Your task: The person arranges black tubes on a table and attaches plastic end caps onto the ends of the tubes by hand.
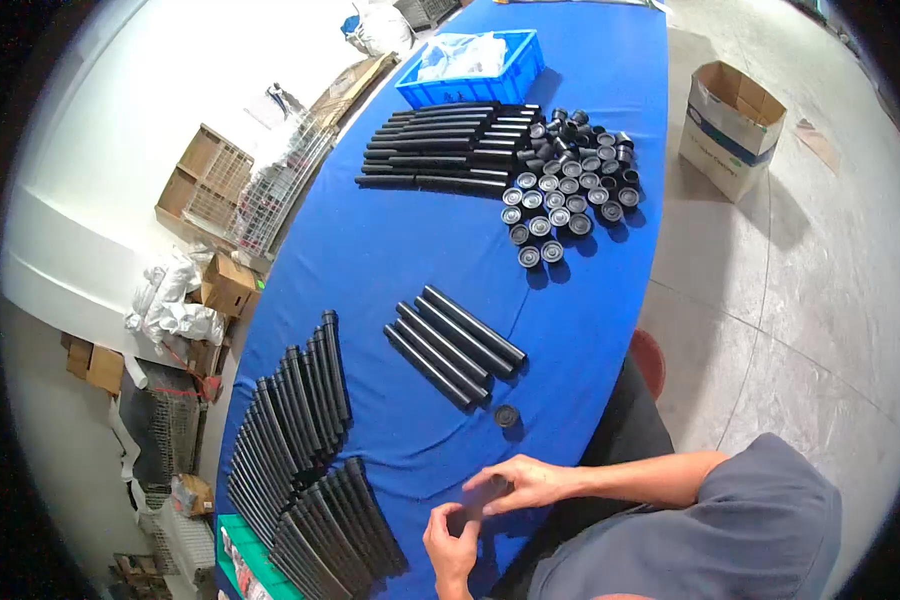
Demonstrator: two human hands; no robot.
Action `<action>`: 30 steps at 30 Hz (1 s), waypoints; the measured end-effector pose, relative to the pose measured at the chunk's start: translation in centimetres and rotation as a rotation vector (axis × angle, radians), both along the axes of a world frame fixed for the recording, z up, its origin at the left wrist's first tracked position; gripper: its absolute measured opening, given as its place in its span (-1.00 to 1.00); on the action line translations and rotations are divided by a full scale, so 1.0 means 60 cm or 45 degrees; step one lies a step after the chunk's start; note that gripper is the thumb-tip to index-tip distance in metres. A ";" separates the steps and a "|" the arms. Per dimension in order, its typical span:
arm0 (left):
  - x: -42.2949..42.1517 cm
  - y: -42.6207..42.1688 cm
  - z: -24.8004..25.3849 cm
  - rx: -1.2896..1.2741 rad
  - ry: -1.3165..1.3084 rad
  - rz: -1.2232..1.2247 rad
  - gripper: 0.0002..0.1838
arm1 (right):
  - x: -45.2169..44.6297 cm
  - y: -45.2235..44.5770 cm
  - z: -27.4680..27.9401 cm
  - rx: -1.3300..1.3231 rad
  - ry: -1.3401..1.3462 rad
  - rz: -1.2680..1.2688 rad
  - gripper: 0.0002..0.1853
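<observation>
My left hand (451, 548) is at the table's near edge, its fingers curled round a dark, blurred piece that looks like a black tube (461, 519). Close above it, my right hand (526, 484) pinches the other end of this piece, where a dark round part like a cap shows between thumb and fingers. Motion blur hides where tube and cap meet. A single black cap (507, 416) sits on the cloth just beyond my right hand. Farther on lie several loose black tubes (452, 345), side by side and slanted.
To the left, many black tubes (290, 420) lie in fanned rows beside a green item (250, 560). Toward the far end are more tubes (435, 150), a spread of black caps (570, 190) and a blue crate (525, 65) with plastic bags. A carton (725, 150) stands on the floor.
</observation>
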State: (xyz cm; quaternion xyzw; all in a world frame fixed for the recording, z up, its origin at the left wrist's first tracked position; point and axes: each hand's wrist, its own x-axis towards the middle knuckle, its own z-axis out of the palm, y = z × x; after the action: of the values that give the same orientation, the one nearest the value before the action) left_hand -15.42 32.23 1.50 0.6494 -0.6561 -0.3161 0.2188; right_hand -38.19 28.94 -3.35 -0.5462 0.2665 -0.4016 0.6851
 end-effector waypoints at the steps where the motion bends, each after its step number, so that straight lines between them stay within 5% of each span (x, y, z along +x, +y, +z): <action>1: 0.001 0.004 0.011 -0.018 -0.026 -0.067 -0.67 | 0.003 0.004 -0.003 0.010 -0.050 -0.009 -0.52; 9: 0.001 -0.011 0.036 -0.003 -0.026 -0.296 -0.42 | 0.011 0.006 -0.022 0.042 -0.316 -0.077 -0.62; 12: 0.004 -0.003 0.010 0.126 0.066 0.016 -0.63 | 0.007 0.004 -0.028 -0.144 -0.082 -0.187 -0.62; 22: 0.047 0.001 0.012 0.324 0.249 -0.116 -0.67 | -0.001 -0.003 -0.011 -0.025 -0.124 -0.083 -0.56; 30: 0.057 0.006 0.018 0.512 0.439 -0.105 -0.43 | -0.003 -0.001 -0.015 -0.082 -0.083 -0.096 -0.56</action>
State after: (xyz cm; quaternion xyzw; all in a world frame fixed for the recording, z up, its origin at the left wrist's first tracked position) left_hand -11.99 32.60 2.60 0.5892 -0.5589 -0.5547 0.1808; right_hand -38.36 28.87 -4.25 -0.5441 0.2513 -0.4532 0.6599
